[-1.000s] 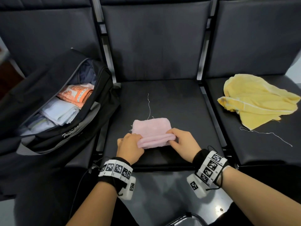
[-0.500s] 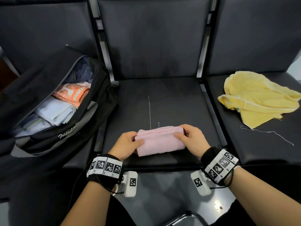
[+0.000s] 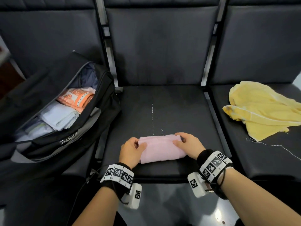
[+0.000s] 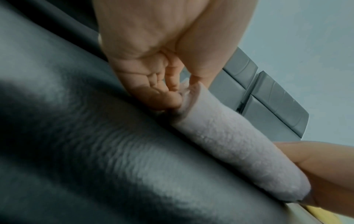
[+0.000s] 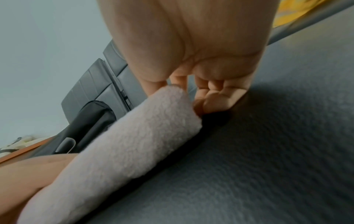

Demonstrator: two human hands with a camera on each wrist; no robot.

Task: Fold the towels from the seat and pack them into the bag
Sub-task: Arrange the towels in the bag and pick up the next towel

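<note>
Folded towel (image 3: 160, 148) on middle seat (image 3: 164, 111); open bag (image 3: 68, 115) left of it, crumpled towel (image 3: 263, 110) right.

Bag (image 3: 68, 141) mouth partly free (folded towels (image 3: 65, 115) inside)

White script on the black bag's (image 3: 68, 141) front panel reads roughly "Feilanlit"; the letters are unclear.

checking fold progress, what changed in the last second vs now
The pink towel got another fold into a longer, narrower bundle. The left hand and right hand shifted outward and now grip its two ends. The yellow towel and bag stayed put.
</note>
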